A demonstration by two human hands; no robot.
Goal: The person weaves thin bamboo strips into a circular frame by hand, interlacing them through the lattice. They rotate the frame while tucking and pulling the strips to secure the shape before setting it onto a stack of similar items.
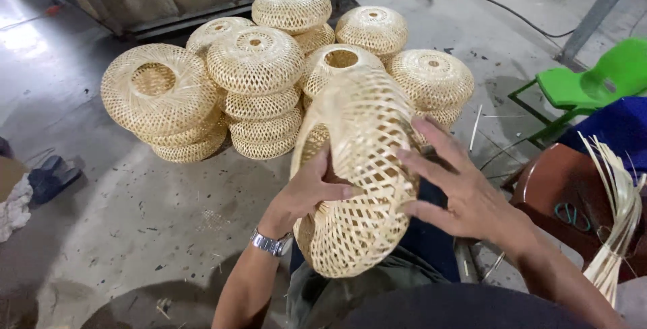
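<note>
We hold one woven bamboo shade (360, 167) at the centre of the frame, resting on its side over our lap. Its open lattice looks fully closed around the body, with no loose strip ends that we can see on the side facing the camera; the far side is hidden.

Our left hand (306, 191) presses against the shade's left flank, fingers curled onto the weave, with a metal wristwatch (271, 243) on the wrist. Our right hand (458, 191) lies flat and spread on the right flank, fingers extended over the lattice. Together the two hands clamp the shade between them; neither hand closes around anything else.

We judge the weaving of this piece to be at or near completion, with what is left most likely inspection or shaping.

Beyond the shade, in the upper centre, stands a group of stacked finished shades (259, 90) on the concrete floor (135, 214), indicating that a good many units are already done. At the lower right, a bundle of raw bamboo strips (617, 214) leans by a brown stool (556, 181), so material remains for further units. A green plastic chair (600, 80) sits at the upper right.
</note>
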